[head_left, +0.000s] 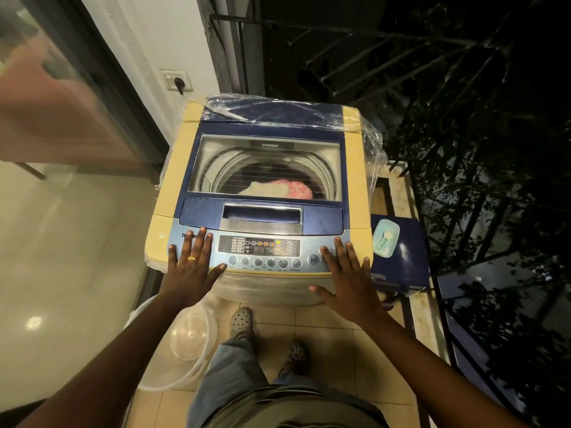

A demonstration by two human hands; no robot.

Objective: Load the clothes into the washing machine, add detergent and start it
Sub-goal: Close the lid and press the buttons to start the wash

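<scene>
Tub (185, 344), clear plastic, on floor left of washing machine (355, 180). Left hand (193, 267) flat, fingers spread, on control panel (259, 250) left end. Clothes (279, 189) inside machine, under closed lid (321, 220). Right hand (347, 274) flat on panel's right end.

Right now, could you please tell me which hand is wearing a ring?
The left hand, flat on the left end of the control panel, wears a gold ring; the right hand has none.

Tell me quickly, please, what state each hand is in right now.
Left hand: open, fingers spread flat on the control panel's left end, holding nothing.
Right hand: open, flat on its right end beside the start/pause button, holding nothing.
</scene>
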